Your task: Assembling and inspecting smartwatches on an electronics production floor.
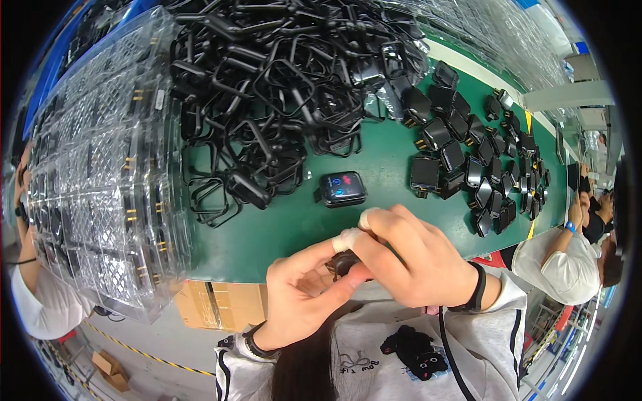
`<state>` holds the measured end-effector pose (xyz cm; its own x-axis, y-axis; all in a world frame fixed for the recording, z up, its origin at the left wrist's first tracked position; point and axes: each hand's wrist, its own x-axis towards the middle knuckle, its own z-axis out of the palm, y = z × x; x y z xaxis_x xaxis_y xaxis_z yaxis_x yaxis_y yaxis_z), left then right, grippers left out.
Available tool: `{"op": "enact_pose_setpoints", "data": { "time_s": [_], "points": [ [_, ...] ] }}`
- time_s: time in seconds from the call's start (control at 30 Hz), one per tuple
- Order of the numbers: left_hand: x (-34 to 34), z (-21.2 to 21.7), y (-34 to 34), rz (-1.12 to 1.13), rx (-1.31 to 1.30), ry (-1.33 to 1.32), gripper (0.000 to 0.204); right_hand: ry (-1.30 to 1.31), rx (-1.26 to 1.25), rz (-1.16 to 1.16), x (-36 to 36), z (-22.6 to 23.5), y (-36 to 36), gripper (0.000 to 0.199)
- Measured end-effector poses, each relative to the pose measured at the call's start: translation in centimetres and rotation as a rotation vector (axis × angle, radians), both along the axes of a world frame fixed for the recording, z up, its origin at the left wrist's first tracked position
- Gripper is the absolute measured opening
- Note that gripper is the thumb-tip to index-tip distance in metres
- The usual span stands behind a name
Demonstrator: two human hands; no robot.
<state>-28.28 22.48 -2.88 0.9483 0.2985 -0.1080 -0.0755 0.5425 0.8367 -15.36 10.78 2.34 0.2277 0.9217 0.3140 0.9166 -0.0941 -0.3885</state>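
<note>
Both my hands meet at the near edge of the green table, close to my chest. Between the fingertips of my left hand (309, 284) is a small dark watch part (344, 262), mostly hidden by the fingers. My right hand (416, 259) pinches in on it from the other side, its fingers bent over the top. Pale finger covers wrap some fingertips. Just beyond the hands lies a black smartwatch (342, 189) with its screen lit, face up and apart from them.
A large heap of black watch frames (267, 87) covers the far left of the table (374, 154). Several square watch modules (436, 134), some with gold tabs, lie to the right. Stacked clear plastic trays (107, 174) stand at left. A cardboard box (221, 304) sits below. Other people work on both sides.
</note>
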Motion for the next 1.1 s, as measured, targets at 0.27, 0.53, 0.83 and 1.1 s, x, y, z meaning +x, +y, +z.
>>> {"op": "enact_pose_setpoints", "data": {
  "time_s": [0.27,0.53,0.83,1.1],
  "points": [
    [-1.7,0.5,1.6,-0.064,-0.106,0.008,0.046,-0.041,0.044,0.203,0.2,0.8,1.6,0.033],
    [-1.6,0.9,1.9,0.031,-0.271,0.051,0.052,0.419,-0.067,0.146,-0.1,0.7,2.3,0.04],
    [-1.7,-0.2,1.8,-0.03,-0.008,0.008,0.047,0.828,-0.054,0.119,1.9,0.7,1.5,0.033],
    [0.5,-0.1,0.6,0.081,-0.247,-0.019,0.048,0.548,0.053,0.162,2.8,0.6,0.9,0.039]
  ]
}}
